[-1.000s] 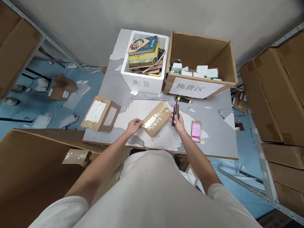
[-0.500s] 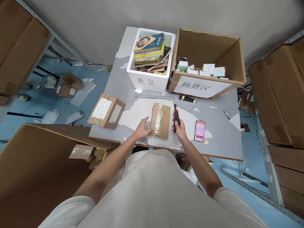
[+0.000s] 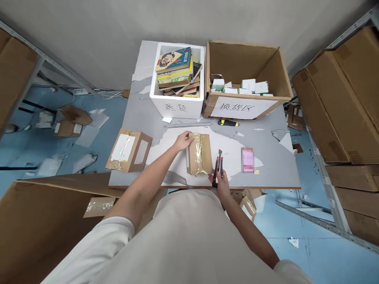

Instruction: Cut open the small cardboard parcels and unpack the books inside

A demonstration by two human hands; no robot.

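In the head view a small cardboard box [image 3: 206,152], sealed with shiny clear tape along its top, lies on the table in front of me. My left hand [image 3: 182,142] grips its far left corner, fingers curled and thumb on the edge. My right hand [image 3: 223,184] is wrapped round a red and black utility knife [image 3: 218,169]. The knife points away from me, its blade end up beside the box's right side. Fingertips of the right hand are close to the box's near right corner; whether they touch it I cannot tell.
Another taped box [image 3: 128,152] stands at the table's left. Behind are a white foam box [image 3: 177,112] of books and a large carton [image 3: 284,96] of small white boxes. A yellow-black cutter [image 3: 228,123] and a phone [image 3: 248,160] lie right. A big open carton [image 3: 68,182] is lower left.
My left hand has moved from the box's near left side to its far left corner. My right hand has drawn the utility knife nearer my body. The box has turned slightly.
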